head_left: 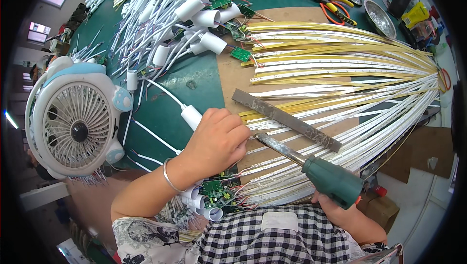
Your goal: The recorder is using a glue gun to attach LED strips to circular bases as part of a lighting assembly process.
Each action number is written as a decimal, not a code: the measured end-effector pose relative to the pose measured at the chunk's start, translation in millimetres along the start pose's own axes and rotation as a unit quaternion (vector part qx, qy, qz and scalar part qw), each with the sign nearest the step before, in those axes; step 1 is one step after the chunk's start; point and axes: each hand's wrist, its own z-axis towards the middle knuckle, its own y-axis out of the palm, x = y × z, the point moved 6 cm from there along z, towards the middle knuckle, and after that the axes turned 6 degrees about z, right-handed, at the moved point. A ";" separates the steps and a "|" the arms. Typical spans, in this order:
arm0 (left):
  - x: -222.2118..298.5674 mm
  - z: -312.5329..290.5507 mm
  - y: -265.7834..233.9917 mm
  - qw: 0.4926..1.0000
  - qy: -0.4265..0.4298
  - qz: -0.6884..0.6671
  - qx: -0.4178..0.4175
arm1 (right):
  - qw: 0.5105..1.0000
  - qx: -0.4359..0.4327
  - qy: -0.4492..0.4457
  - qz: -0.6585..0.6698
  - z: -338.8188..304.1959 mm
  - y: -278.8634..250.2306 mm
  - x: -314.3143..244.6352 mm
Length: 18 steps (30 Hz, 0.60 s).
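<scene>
My right hand (pixel 334 210) grips a green-handled soldering iron (pixel 333 181), partly hidden behind its body. The metal tip points left and meets the fingertips of my left hand (pixel 219 137). That hand is closed in a pinch, and its fingers hide what they hold. Just behind it lies a white cylindrical housing (pixel 191 117) with a white cable. Beneath both hands spread many thin white and yellow LED strips (pixel 301 64), their left ends wired. A flat grey metal bar (pixel 287 119) lies slantwise across the strips, right beside the iron's tip.
White cabled housings (pixel 189 6) with green circuit boards (pixel 241 53) are piled at the back left. More boards (pixel 216 193) lie near my left forearm. A white-and-blue fan (pixel 78 128) stands at left. Pliers (pixel 335 8) and a metal bowl (pixel 379 18) sit at the back right.
</scene>
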 end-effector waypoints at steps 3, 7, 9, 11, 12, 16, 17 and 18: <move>0.1 0.0 -0.7 1.000 -0.001 0.000 -0.011 | 1.000 0.002 0.016 0.004 -0.2 1.2 2.1; -0.3 -0.8 -0.7 1.000 0.002 -0.001 -0.012 | 1.000 -0.005 0.027 -0.002 -0.1 2.1 2.7; -0.4 -0.7 -0.6 1.000 0.003 -0.001 -0.012 | 1.000 -0.008 0.021 -0.015 -0.3 2.5 2.8; -0.3 -0.2 -1.0 1.000 0.002 -0.003 -0.011 | 0.999 -0.012 0.000 -0.034 -0.3 3.0 1.8; -0.1 -0.1 -1.2 1.000 0.002 -0.004 -0.010 | 0.999 -0.016 -0.013 -0.043 -0.2 2.7 0.1; -0.4 -0.3 -0.4 1.000 0.000 0.000 -0.011 | 0.999 -0.018 -0.043 0.019 -1.1 -3.9 -2.8; -0.4 -0.4 -0.7 1.000 -0.001 0.000 -0.008 | 0.998 -0.011 -0.039 0.058 -2.6 -5.1 -1.8; -0.3 -0.7 -1.0 1.000 -0.001 0.000 -0.005 | 0.996 0.001 -0.037 0.082 -2.7 -5.5 -3.9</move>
